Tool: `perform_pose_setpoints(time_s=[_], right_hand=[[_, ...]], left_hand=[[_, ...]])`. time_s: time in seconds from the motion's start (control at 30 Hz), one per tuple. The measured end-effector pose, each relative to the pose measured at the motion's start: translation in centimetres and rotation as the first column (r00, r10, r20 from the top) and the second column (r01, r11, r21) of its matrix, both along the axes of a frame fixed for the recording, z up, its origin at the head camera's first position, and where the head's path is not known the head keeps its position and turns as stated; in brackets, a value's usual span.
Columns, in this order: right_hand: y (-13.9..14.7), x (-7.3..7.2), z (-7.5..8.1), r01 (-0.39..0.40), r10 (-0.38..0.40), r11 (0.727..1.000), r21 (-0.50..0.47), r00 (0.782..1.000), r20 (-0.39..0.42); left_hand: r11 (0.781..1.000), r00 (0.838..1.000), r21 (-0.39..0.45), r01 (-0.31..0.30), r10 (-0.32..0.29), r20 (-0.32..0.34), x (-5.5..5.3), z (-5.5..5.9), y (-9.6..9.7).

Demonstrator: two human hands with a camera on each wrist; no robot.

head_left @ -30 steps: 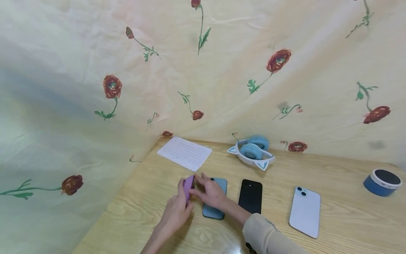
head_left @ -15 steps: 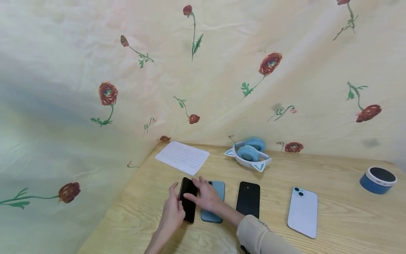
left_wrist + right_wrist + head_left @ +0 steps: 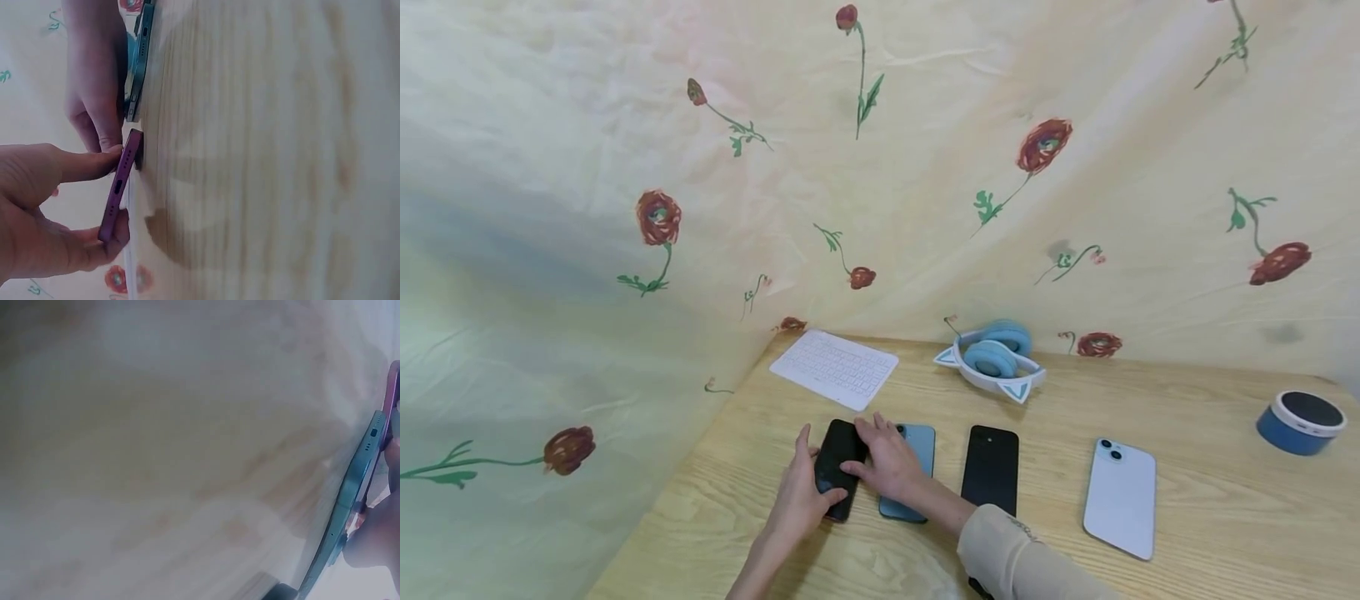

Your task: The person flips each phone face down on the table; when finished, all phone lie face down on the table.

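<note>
A purple-edged smartphone (image 3: 832, 462) lies between both hands with its dark screen facing up. The left hand (image 3: 797, 502) grips its left side, thumb over the lower part of the screen and fingers underneath. In the left wrist view the phone's purple bottom edge (image 3: 119, 181) slants, its left side raised off the table and its right side low at the wood. The right hand (image 3: 889, 460) holds the upper right edge, thumb on the screen. Under that hand lies a blue phone (image 3: 902, 507), back up and partly hidden by it; the right wrist view shows its teal side (image 3: 356, 481).
Further right, a black phone (image 3: 991, 467) and a pale blue phone (image 3: 1122, 504) lie back up. Behind are a white keyboard (image 3: 835, 367) and folded cat-ear headphones (image 3: 990, 360). A blue and white round speaker (image 3: 1298, 429) stands far right. Flowered cloth (image 3: 925, 167) hangs along the back.
The phone has turned from showing its purple side to lying screen up. Most recently the left thumb has slid onto the screen, and the phone's left side tilts up slightly.
</note>
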State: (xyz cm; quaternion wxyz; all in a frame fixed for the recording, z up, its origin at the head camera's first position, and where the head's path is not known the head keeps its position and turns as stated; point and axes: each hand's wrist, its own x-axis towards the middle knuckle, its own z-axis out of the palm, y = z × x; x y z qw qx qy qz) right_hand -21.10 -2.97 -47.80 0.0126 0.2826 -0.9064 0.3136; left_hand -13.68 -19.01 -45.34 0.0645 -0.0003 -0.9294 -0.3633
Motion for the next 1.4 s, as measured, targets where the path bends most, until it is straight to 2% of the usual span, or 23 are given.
perform_pose_setpoints(time_s=[0.23, 0.5, 0.57, 0.67, 0.8, 0.9, 1.07, 1.23, 1.4], right_hand=[[-0.4, 0.1, 0.0, -0.002, 0.007, 0.996, 0.085, 0.998, -0.058], [0.6, 0.4, 0.2, 0.006, 0.010, 0.988, 0.155, 0.995, -0.101], [1.2, 0.3, 0.5, -0.007, 0.026, 0.990, 0.139, 0.991, -0.133], [2.9, 0.0, 1.0, -0.026, 0.044, 0.995, 0.101, 0.983, -0.177], [6.3, -0.4, 1.4, 0.006, 0.015, 0.994, 0.112, 0.983, -0.183], [8.7, -0.4, 1.2, 0.033, -0.009, 0.987, 0.159, 0.988, -0.151], [10.4, 0.2, 0.3, 0.047, -0.034, 0.984, 0.169, 0.996, -0.079], [11.2, 0.6, 0.0, 0.049, -0.040, 0.984, 0.171, 0.998, -0.051], [11.9, 1.0, 0.0, 0.026, -0.021, 0.989, 0.144, 0.999, -0.039]], left_hand=[[0.996, 1.000, -0.086, 0.022, -0.023, -0.011, 0.1, -0.2, -0.4], [0.980, 1.000, -0.199, 0.014, -0.014, 0.001, 0.0, 0.1, 0.7], [0.979, 1.000, -0.203, 0.018, -0.018, 0.000, 0.1, 0.4, 1.4], [0.984, 0.998, -0.169, 0.050, -0.057, -0.038, 0.3, 1.0, 3.0], [0.984, 0.986, -0.111, 0.142, -0.150, -0.066, 0.4, 1.4, 6.0], [0.978, 0.984, -0.118, 0.175, -0.176, -0.002, 0.5, 1.3, 8.0], [0.969, 0.982, -0.176, 0.173, -0.156, 0.106, 0.7, 0.7, 9.7], [0.968, 0.972, -0.152, 0.201, -0.178, 0.153, 0.9, 0.3, 10.6], [0.972, 0.977, -0.167, 0.165, -0.137, 0.166, 1.1, 0.5, 11.6]])
